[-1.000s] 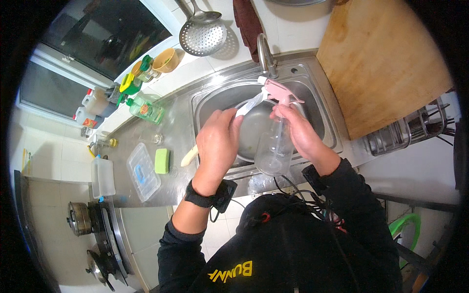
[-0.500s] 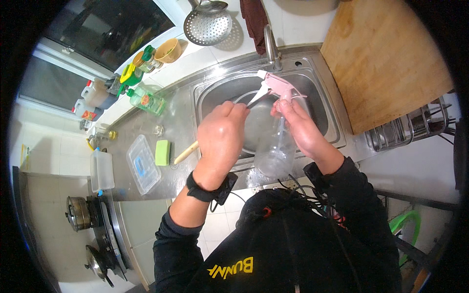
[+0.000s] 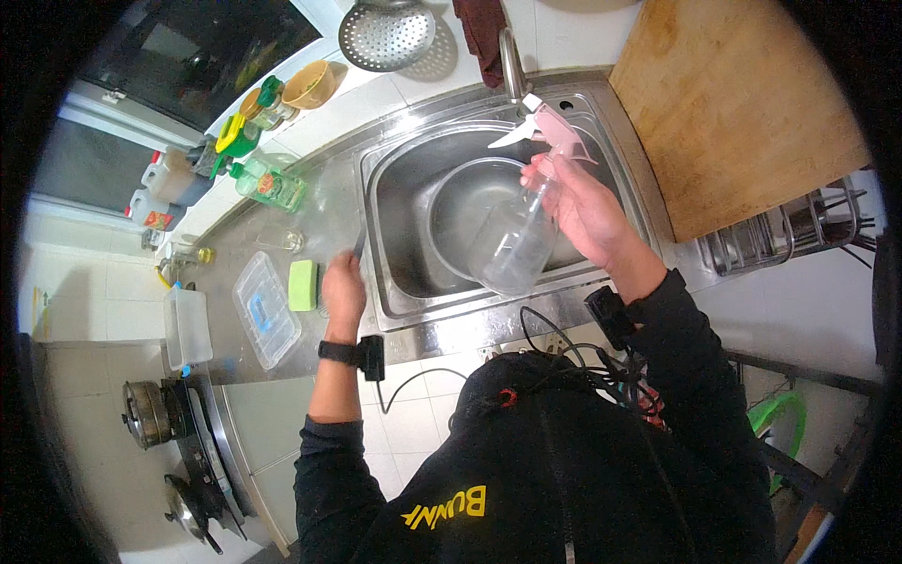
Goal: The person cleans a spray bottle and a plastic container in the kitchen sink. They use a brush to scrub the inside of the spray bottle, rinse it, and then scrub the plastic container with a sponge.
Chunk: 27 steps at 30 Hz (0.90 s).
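Note:
My right hand (image 3: 584, 209) is closed around the neck of a clear spray bottle (image 3: 515, 249) with a pink and white trigger head (image 3: 554, 132). The bottle hangs tilted over the sink, its nozzle pointing left. At the sink's left edge, my left hand (image 3: 344, 289) is closed on a thin dark tool (image 3: 361, 242), which points away from me. The tool's kind cannot be made out, and my hand hides its handle. Beside that hand, a green sponge (image 3: 303, 286) lies on the counter. A round metal basin (image 3: 449, 202) sits in the sink (image 3: 395, 273).
A clear plastic lid (image 3: 256, 315) lies left of the sponge. Green soap bottles (image 3: 272, 188) and a yellow bowl (image 3: 308, 86) stand toward the window. The faucet (image 3: 513, 66) rises behind the sink; a large wooden board (image 3: 742, 122) leans at the right, beside a metal rack (image 3: 789, 230).
My left hand has moved left and down with the tool, away from the spray head to the counter beside the sponge. My right hand still holds the bottle, whose head has turned slightly.

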### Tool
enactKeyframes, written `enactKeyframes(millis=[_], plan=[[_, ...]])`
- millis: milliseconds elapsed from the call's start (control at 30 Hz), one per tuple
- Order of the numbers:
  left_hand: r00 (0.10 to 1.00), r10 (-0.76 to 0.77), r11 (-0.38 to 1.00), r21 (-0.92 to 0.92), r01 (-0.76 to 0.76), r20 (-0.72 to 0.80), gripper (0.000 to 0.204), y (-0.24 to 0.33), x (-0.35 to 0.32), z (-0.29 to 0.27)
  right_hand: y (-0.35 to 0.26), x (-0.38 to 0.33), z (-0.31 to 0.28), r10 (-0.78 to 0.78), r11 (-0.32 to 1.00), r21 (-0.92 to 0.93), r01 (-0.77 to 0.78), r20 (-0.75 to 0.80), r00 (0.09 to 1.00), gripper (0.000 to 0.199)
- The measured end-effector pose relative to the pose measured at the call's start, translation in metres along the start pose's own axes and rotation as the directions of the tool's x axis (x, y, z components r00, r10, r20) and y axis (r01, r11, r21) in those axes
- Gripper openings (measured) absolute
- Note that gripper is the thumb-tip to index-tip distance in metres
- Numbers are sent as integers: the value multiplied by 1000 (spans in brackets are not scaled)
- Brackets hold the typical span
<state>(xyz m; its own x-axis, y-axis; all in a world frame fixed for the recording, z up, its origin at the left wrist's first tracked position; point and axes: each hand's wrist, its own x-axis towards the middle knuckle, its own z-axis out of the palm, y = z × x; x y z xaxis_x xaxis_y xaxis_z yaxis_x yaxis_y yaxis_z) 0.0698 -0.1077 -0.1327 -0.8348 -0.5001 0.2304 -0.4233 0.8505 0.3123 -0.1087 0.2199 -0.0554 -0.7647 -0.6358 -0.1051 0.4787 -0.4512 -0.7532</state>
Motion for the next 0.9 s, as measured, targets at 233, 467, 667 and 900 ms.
enactKeyframes(millis=[233, 467, 667, 900], plan=[[958, -239, 969, 99, 226, 156, 22, -114, -56, 40, 4, 9, 2, 56, 995, -80, -63, -92, 994, 36], [980, -170, 981, 117, 158, 101, 24, -145, -56, 50, 14, 21, 13, 84, 981, -147, -124, -251, 964, 39], [971, -201, 980, 30, 199, 130, 29, -156, -41, 50, 27, 31, 7, 49, 987, -135, -88, -266, 963, 38], [990, -83, 930, -347, 118, 115, 49, -66, -10, 14, 36, 35, 9, 37, 995, -74, -64, -321, 946, 31]])
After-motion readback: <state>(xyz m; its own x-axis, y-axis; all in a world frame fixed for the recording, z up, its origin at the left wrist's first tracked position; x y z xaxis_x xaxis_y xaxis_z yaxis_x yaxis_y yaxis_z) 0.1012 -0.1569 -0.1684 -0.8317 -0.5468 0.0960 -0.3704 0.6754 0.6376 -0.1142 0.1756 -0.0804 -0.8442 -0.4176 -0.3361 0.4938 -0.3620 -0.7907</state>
